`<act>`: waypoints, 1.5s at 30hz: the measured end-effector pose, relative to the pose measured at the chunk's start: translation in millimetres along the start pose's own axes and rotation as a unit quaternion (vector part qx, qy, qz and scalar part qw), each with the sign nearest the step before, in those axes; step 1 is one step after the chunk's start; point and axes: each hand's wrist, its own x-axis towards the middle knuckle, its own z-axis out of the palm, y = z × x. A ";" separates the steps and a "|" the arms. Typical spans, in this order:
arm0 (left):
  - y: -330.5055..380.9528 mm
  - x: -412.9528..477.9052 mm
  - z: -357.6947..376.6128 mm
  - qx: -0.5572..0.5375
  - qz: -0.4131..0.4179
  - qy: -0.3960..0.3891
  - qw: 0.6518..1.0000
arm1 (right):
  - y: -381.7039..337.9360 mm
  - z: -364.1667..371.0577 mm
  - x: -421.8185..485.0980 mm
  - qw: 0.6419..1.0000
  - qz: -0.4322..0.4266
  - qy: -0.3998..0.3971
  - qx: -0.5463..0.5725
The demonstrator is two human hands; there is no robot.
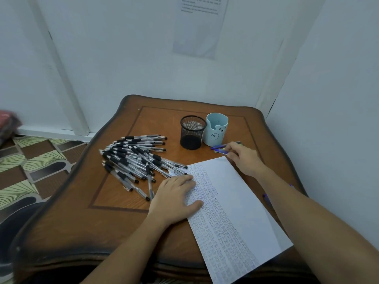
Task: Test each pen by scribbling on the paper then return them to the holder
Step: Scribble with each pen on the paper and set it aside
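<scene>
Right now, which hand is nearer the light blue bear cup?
Right. The right hand pinches a purple pen just beside the light blue bear cup. The left hand lies flat on the paper, farther off toward the person.

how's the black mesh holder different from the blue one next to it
The black mesh holder is round, see-through wire; the blue holder is solid, with a bear face. The blue holder's rim steps down in front; the black mesh holder's rim is level. Both stand upright, side by side, and look empty.
</scene>
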 end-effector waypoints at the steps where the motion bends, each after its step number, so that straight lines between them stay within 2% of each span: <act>1: -0.4 0.0 0.6 0.003 0.000 0.000 1.000 | -3.2 -2.6 -5.0 0.998 -0.005 -0.011 0.056; 5: -7.1 -1.7 3.1 0.006 -0.006 -0.004 1.000 | -25.7 -1.8 -26.5 0.973 -0.010 -0.065 0.223; 8: -10.0 1.2 1.6 -0.004 -0.014 -0.009 1.000 | -34.5 1.0 -34.1 0.952 -0.013 -0.083 0.293; 11: 11.4 -9.7 -9.4 -0.004 0.010 -0.001 1.000 | -37.6 -13.3 -65.5 0.945 -0.018 -0.032 0.324; 18: 11.2 -10.9 -9.7 -0.009 0.006 -0.014 1.000 | -47.2 -8.5 -69.3 0.883 0.033 -0.022 0.467; 22: 12.0 -10.8 -11.8 -0.013 0.002 -0.016 1.000 | -48.6 -6.5 -73.8 0.867 0.063 -0.016 0.494; 27: 11.5 -11.2 -11.5 -0.014 0.003 -0.017 1.000 | -47.8 0.3 -75.9 0.835 0.053 0.020 0.548; 30: 10.4 -10.8 -9.8 -0.019 -0.004 -0.015 1.000 | -42.4 6.7 -74.2 0.811 0.099 0.040 0.575; 33: 10.6 -9.9 -9.9 -0.018 -0.006 -0.024 1.000 | -35.3 16.7 -78.2 0.822 0.127 0.040 0.553; 37: 12.4 -9.6 -12.0 -0.005 -0.005 -0.034 0.999 | -29.5 35.3 -84.7 0.813 0.114 0.040 0.570; 41: 15.0 -9.7 -13.8 -0.011 -0.013 -0.041 0.999 | -23.5 51.4 -84.9 0.873 0.072 0.074 0.478; 45: 16.6 -9.5 -15.4 -0.004 -0.019 -0.037 0.999 | -21.5 59.0 -84.0 0.870 0.062 0.056 0.486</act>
